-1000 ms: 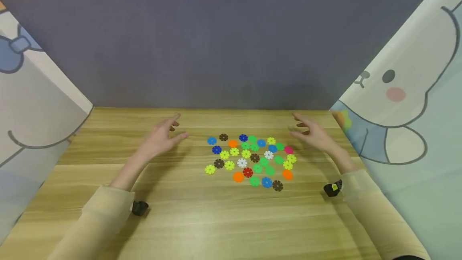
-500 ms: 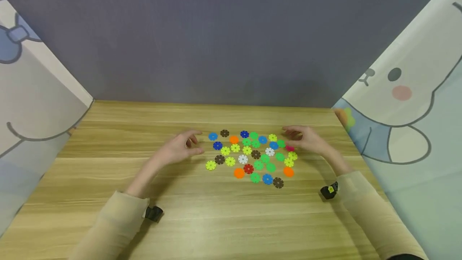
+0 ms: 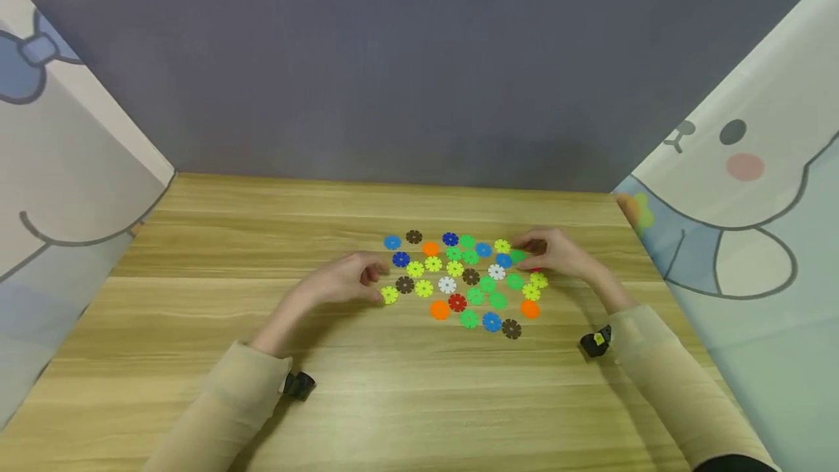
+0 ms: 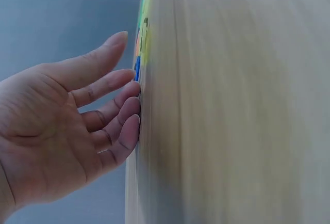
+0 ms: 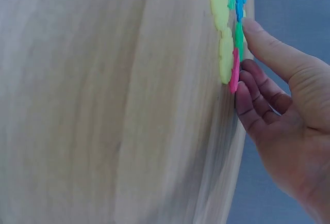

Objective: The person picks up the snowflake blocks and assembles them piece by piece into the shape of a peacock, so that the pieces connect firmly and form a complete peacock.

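At table edge, right hand (image 5: pixel 281 110) fingers loosely touch pink disc (image 5: pixel 234 74); left hand (image 4: pixel 67 126) open, empty.

Light wood-grain surface (image 3: pixel 393 384), smooth, faint sheen. Multicoloured notched plastic discs (image 3: pixel 459 279), smooth, bright. Grey backdrop wall (image 3: pixel 393 57), matt. Beige cloth sleeves (image 3: pixel 223 414), soft.
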Tool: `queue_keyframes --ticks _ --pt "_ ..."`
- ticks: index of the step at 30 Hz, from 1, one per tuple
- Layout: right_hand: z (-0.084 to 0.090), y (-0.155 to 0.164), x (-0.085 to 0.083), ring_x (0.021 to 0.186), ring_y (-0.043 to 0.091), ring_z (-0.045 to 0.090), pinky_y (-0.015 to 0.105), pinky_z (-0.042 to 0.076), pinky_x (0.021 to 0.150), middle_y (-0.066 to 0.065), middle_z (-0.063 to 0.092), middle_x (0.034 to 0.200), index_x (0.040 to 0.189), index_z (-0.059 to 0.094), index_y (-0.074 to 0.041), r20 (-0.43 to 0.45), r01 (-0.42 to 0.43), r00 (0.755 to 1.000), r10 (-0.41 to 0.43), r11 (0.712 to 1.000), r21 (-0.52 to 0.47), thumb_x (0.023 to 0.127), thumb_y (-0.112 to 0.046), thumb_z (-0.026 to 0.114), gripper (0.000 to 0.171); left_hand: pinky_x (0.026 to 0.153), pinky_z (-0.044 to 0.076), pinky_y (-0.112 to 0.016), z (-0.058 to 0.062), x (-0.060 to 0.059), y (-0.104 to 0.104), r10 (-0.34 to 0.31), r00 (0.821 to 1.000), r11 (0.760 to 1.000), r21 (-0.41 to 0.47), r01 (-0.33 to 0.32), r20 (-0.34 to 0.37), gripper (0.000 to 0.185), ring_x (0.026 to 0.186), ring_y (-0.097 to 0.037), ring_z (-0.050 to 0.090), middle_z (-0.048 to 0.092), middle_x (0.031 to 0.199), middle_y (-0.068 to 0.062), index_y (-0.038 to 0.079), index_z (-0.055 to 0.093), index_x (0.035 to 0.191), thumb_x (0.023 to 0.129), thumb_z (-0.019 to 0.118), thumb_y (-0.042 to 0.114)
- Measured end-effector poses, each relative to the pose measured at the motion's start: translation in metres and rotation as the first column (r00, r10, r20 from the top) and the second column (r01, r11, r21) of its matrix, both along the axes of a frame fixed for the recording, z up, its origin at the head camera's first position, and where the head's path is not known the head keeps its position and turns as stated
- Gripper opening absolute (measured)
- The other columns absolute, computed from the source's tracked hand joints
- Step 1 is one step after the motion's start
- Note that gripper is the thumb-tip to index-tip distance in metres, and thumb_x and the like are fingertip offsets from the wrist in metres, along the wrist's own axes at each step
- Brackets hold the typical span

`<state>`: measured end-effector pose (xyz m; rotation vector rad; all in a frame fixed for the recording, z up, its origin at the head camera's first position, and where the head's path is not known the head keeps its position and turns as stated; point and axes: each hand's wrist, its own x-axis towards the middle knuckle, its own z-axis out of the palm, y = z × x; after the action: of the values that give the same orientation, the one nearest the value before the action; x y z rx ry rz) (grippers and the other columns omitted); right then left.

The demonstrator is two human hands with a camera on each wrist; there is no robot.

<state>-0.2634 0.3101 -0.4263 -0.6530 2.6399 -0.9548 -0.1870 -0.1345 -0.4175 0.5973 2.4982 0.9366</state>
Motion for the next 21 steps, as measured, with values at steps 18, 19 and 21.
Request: queue_keyframes --ticks 18,19,21 --pt "-0.004 0.002 -0.005 0.084 0.016 0.058 0.021 0.050 0.070 0.012 0.069 0.106 0.112 0.075 -0.007 0.005 0.053 0.999 -0.053 0.998 0.021 0.086 -0.010 0.083 0.027 0.097 0.055 -0.038 -0.002 -0.002 0.014 -0.014 0.999 0.998 -0.055 0.012 -0.037 0.034 0.104 -0.019 0.061 0.068 0.111 -0.004 0.013 0.071 0.111 0.081 0.086 0.012" --pt "-0.004 0.002 -0.005 0.084 0.017 0.058 0.021 0.050 0.070 0.012 0.069 0.106 0.113 0.075 -0.007 0.007 0.053 0.999 -0.053 0.998 0.024 0.087 -0.010 0.082 0.028 0.096 0.055 -0.037 -0.002 -0.002 0.015 -0.016 0.999 0.998 -0.058 0.014 -0.041 0.034 0.102 -0.018 0.060 0.067 0.109 -0.004 0.014 0.071 0.111 0.080 0.086 0.012" --pt "-0.004 0.001 -0.005 0.085 0.018 0.059 0.021 0.051 0.071 0.012 0.070 0.107 0.113 0.074 -0.007 0.011 0.053 0.999 -0.053 0.998 0.029 0.087 -0.010 0.082 0.028 0.091 0.054 -0.034 -0.002 -0.002 0.015 -0.026 0.998 0.998 -0.063 0.023 -0.051 0.035 0.097 -0.017 0.058 0.066 0.104 -0.003 0.013 0.071 0.110 0.079 0.087 0.012"
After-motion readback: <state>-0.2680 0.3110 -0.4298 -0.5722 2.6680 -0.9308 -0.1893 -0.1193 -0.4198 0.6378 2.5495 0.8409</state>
